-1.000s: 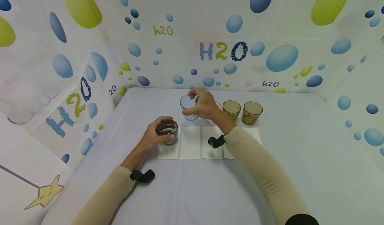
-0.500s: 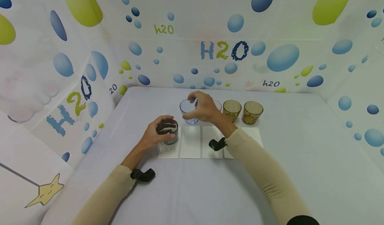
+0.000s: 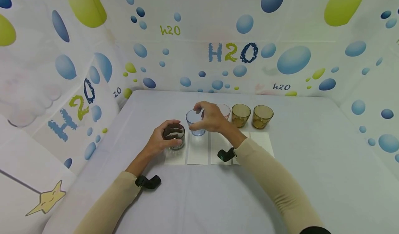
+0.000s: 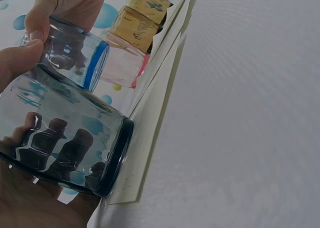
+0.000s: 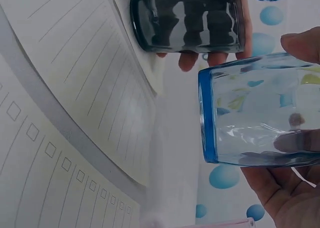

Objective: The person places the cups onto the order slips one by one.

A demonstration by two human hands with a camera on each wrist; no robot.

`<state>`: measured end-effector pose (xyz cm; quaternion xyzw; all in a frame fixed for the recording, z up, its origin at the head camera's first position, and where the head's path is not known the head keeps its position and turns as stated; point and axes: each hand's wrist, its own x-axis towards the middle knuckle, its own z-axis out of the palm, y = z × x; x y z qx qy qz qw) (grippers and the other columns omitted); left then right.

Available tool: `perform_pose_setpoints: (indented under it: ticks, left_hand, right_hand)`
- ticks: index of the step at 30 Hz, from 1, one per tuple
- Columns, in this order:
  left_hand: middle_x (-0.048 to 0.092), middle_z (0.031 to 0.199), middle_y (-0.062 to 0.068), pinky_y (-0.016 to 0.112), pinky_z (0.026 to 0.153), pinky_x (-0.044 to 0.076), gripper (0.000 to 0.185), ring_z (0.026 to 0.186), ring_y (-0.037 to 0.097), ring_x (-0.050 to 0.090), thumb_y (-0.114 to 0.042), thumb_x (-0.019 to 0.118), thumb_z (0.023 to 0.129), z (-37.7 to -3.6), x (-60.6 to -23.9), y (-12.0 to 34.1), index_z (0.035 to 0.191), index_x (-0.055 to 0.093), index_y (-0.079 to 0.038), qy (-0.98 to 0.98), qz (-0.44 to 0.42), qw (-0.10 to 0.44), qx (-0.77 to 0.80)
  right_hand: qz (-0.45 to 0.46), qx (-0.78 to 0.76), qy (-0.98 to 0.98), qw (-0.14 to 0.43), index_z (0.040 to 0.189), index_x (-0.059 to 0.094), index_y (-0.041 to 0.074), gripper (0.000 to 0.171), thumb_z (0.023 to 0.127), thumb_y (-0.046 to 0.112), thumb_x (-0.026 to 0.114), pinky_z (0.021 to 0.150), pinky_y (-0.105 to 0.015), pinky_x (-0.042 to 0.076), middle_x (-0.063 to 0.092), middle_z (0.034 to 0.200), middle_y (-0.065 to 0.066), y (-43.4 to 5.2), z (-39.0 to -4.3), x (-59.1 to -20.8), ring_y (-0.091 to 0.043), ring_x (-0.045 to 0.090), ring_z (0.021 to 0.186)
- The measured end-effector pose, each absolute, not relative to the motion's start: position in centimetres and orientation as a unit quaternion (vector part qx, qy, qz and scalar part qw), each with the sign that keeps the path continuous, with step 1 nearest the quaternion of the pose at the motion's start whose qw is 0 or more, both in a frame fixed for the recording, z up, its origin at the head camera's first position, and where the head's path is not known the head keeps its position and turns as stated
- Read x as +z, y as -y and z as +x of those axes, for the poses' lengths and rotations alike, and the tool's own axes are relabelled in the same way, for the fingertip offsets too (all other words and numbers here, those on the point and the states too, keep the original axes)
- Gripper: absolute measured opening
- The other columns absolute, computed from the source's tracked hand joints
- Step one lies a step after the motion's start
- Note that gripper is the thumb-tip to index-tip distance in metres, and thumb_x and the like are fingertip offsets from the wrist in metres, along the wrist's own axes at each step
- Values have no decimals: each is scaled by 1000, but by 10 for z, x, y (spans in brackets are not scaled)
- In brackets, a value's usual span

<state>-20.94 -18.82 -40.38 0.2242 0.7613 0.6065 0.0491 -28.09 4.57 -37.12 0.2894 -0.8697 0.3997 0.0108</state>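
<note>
My left hand (image 3: 164, 137) grips a dark smoky glass (image 3: 174, 137) that stands on the leftmost paper card (image 3: 175, 156); the left wrist view shows the same dark glass (image 4: 65, 143) in my palm. My right hand (image 3: 208, 117) holds a clear blue-based glass (image 3: 195, 123) by its rim, lifted just above the far end of the second card (image 3: 197, 149). In the right wrist view the blue glass (image 5: 255, 115) hangs between my fingers, with the dark glass (image 5: 187, 19) beyond it.
A pink glass (image 3: 223, 110) and two amber glasses (image 3: 240, 114) (image 3: 262, 116) stand in a row behind the cards. Two more cards (image 3: 219, 145) (image 3: 262, 142) lie to the right. The white cloth table (image 3: 311, 164) is walled by bubble-print panels.
My right hand has brought the blue glass toward me and lower, from the back row to above the second card. My left hand stays on the dark glass.
</note>
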Motion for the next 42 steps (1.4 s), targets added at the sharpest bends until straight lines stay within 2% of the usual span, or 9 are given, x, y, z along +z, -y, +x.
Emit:
perform_pose_setpoints:
  ticks: [4, 9, 13, 17, 23, 31, 37, 42]
  left_hand:
    - [48, 130, 23, 54, 101, 40, 66, 119, 43, 49, -4, 73, 79, -214, -412, 191, 136, 40, -1, -756, 226, 49, 612]
    - [51, 130, 15, 47, 101, 42, 66, 119, 35, 51, -8, 74, 79, -222, -427, 195, 137, 42, -10, -758, 224, 44, 611]
    - [51, 130, 12, 45, 101, 43, 64, 118, 31, 52, -10, 75, 80, -223, -430, 195, 136, 43, -13, -759, 225, 39, 609]
    - [51, 130, 14, 46, 101, 42, 65, 119, 33, 52, -8, 74, 80, -222, -427, 194, 136, 43, -11, -757, 223, 44, 613]
    - [48, 131, 23, 54, 102, 38, 67, 120, 41, 48, -4, 73, 79, -214, -412, 190, 137, 40, -2, -758, 221, 50, 612]
    - [47, 130, 26, 56, 101, 38, 66, 119, 43, 48, -3, 72, 79, -209, -401, 187, 136, 38, 3, -761, 226, 47, 606]
    - [47, 130, 27, 57, 101, 37, 66, 119, 45, 48, -2, 72, 79, -211, -404, 188, 136, 39, 3, -755, 230, 48, 612]
    - [49, 131, 18, 50, 102, 40, 66, 120, 36, 50, -4, 73, 79, -220, -422, 194, 137, 41, -6, -752, 233, 42, 615]
  right_hand:
    - [294, 403, 867, 12, 111, 57, 7, 65, 61, 39, 83, 68, -27, 50, 58, 102, -4, -45, -279, -374, -26, 56, 89]
    - [294, 401, 868, 1, 112, 57, 8, 66, 60, 40, 84, 69, -27, 50, 58, 103, -4, -44, -277, -377, -28, 57, 91]
    - [300, 395, 868, 1, 111, 57, 11, 64, 60, 41, 83, 68, -26, 50, 57, 101, 0, -45, -276, -379, -23, 56, 88]
    - [311, 402, 861, 2, 109, 59, 9, 63, 59, 39, 83, 67, -27, 50, 59, 101, -4, -46, -274, -381, -25, 57, 86]
    - [315, 399, 861, -11, 111, 58, 7, 66, 59, 41, 83, 68, -26, 50, 60, 105, -11, -45, -273, -386, -30, 57, 89]
    - [311, 389, 867, -11, 108, 58, 11, 61, 59, 37, 84, 68, -26, 50, 59, 101, -2, -45, -268, -389, -25, 57, 88]
    - [313, 381, 870, -10, 108, 59, 10, 60, 60, 32, 86, 69, -25, 50, 59, 99, 1, -43, -265, -392, -17, 54, 85]
    - [320, 378, 869, -15, 110, 59, 7, 61, 60, 30, 86, 70, -26, 49, 60, 102, -4, -41, -263, -393, -23, 55, 87]
